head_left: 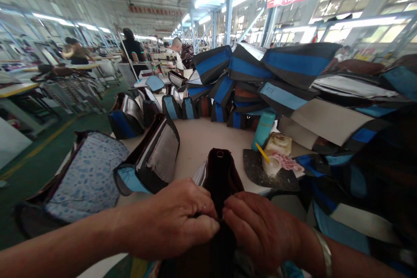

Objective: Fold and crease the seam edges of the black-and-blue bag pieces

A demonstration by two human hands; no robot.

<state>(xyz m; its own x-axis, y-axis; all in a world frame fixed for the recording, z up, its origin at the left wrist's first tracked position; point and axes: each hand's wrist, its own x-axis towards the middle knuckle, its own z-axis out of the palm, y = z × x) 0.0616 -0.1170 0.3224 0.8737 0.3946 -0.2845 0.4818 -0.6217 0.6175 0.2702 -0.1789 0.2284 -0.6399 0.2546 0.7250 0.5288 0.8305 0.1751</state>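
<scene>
Both hands, left hand and right hand, grip clamped on dark bag (upright), teal bottle beyond

Both forearms are bare, with no sleeves reaching into view and no gloves on either hand. The left hand wears nothing on its fingers or wrist as far as can be seen. The right hand has a plain silver-coloured metal bangle around its wrist, a smooth, narrow band that catches the light.
</scene>
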